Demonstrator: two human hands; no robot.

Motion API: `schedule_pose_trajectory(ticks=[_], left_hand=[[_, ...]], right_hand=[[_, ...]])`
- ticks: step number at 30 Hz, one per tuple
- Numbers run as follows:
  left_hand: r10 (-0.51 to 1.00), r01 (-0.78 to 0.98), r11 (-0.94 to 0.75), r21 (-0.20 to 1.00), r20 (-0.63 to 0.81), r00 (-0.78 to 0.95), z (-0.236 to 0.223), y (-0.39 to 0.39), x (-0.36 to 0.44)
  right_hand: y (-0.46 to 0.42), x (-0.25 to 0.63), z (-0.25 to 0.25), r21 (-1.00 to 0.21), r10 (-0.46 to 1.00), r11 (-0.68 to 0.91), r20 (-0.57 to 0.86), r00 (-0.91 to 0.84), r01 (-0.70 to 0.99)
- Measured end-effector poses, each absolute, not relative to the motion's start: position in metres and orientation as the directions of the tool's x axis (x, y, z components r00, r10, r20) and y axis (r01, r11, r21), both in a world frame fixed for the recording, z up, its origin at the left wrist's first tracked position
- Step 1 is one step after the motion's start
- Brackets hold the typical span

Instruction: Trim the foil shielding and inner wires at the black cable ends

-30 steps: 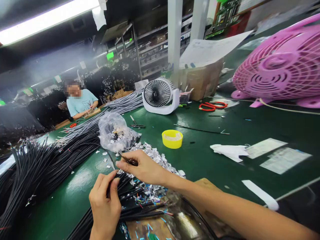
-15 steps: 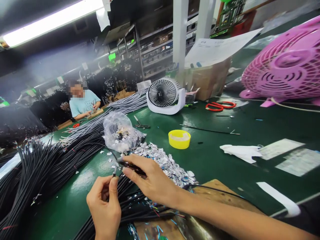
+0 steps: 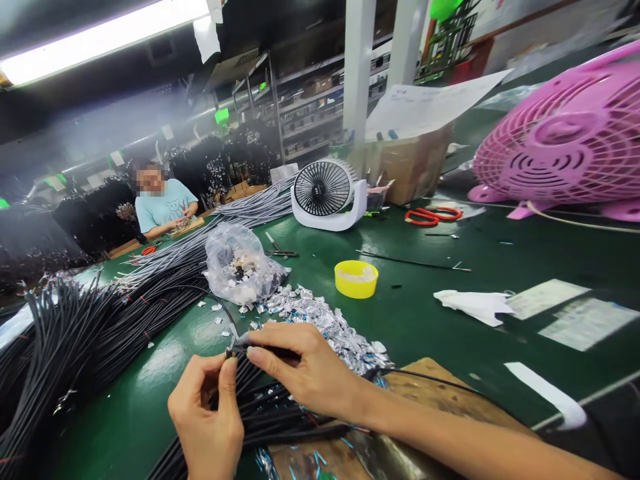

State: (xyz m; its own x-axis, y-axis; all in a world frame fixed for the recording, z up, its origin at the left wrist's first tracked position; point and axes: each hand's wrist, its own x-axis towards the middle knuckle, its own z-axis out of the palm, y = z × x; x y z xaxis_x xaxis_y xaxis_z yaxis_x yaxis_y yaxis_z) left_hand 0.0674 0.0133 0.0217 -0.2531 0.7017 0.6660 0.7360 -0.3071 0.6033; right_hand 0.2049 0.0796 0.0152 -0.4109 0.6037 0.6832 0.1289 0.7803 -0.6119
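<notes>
My left hand [image 3: 207,417] pinches the end of a black cable [image 3: 229,354] between thumb and fingertips. Close against that end, my right hand [image 3: 313,373] is closed round a slim dark hand tool [image 3: 243,341] with a greyish tip. Its exact kind I cannot make out; most of it is covered by the fingers. The tip meets the cable end. Under and beyond my hands lie more black cables [image 3: 280,433] and a heap of torn silver foil scraps [image 3: 325,327].
A plastic bag of scraps [image 3: 235,263], a yellow tape ring [image 3: 356,279], a small white fan [image 3: 327,197], red-handled scissors [image 3: 433,215] and a pink fan [image 3: 565,140] stand or lie on the green table. Cable bundles [image 3: 100,320] fill the left. A co-worker [image 3: 165,203] sits beyond.
The tool in my right hand has moved slightly down and left, closing onto the cable end. My left hand keeps its pinch almost in place. The view has shifted slightly.
</notes>
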Motion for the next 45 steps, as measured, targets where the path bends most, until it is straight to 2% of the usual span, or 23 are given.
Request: schedule_pose_trajectory(ticks=[5, 8, 10, 12, 15, 20, 23, 28, 32, 38, 41, 43, 45], left_hand=[[0.626, 0.793, -0.369, 0.485, 0.76, -0.174, 0.021, 0.014, 0.069], [0.624, 0.786, -0.373, 0.492, 0.76, -0.18, 0.019, 0.015, 0.07], [0.683, 0.72, -0.345, 0.602, 0.687, -0.247, 0.017, 0.015, 0.069], [0.791, 0.558, -0.295, 0.775, 0.526, -0.312, 0.016, 0.015, 0.068], [0.914, 0.331, -0.195, 0.923, 0.293, -0.279, 0.018, 0.015, 0.065], [0.988, 0.202, -0.095, 0.975, 0.118, -0.103, 0.026, 0.015, 0.063], [0.999, 0.163, -0.048, 0.985, 0.048, 0.005, 0.027, 0.013, 0.063], [0.991, 0.131, 0.033, 0.991, -0.049, 0.123, 0.026, 0.012, 0.061], [0.979, 0.1, 0.092, 0.991, -0.109, 0.171, 0.025, 0.011, 0.06], [0.974, 0.052, 0.137, 0.989, -0.144, 0.176, 0.024, 0.011, 0.061], [0.98, 0.043, 0.128, 0.991, -0.133, 0.145, 0.022, 0.012, 0.062], [0.985, 0.038, 0.114, 0.993, -0.118, 0.124, 0.02, 0.014, 0.063], [0.989, 0.03, 0.095, 0.995, -0.098, 0.114, 0.018, 0.016, 0.063]], right_hand=[[0.08, 0.207, 0.014, -0.618, 0.613, 0.774, 0.676, -0.408, 0.139], [0.079, 0.208, 0.012, -0.609, 0.617, 0.776, 0.678, -0.4, 0.164], [0.078, 0.208, 0.011, -0.597, 0.616, 0.781, 0.689, -0.382, 0.182], [0.077, 0.209, 0.01, -0.584, 0.612, 0.787, 0.701, -0.365, 0.198], [0.079, 0.21, 0.011, -0.564, 0.591, 0.803, 0.716, -0.372, 0.191], [0.085, 0.215, 0.021, -0.578, 0.569, 0.81, 0.739, -0.361, 0.093], [0.085, 0.22, 0.029, -0.617, 0.569, 0.786, 0.744, -0.35, -0.033], [0.081, 0.223, 0.029, -0.626, 0.471, 0.738, 0.745, -0.471, -0.252], [0.082, 0.224, 0.023, -0.567, 0.401, 0.769, 0.788, -0.468, -0.294], [0.083, 0.224, 0.016, -0.541, 0.387, 0.791, 0.805, -0.45, -0.286], [0.081, 0.221, 0.015, -0.536, 0.419, 0.793, 0.825, -0.378, -0.289], [0.079, 0.219, 0.016, -0.617, 0.516, 0.744, 0.775, -0.364, -0.259], [0.078, 0.215, 0.018, -0.736, 0.641, 0.629, 0.673, -0.369, -0.251]])
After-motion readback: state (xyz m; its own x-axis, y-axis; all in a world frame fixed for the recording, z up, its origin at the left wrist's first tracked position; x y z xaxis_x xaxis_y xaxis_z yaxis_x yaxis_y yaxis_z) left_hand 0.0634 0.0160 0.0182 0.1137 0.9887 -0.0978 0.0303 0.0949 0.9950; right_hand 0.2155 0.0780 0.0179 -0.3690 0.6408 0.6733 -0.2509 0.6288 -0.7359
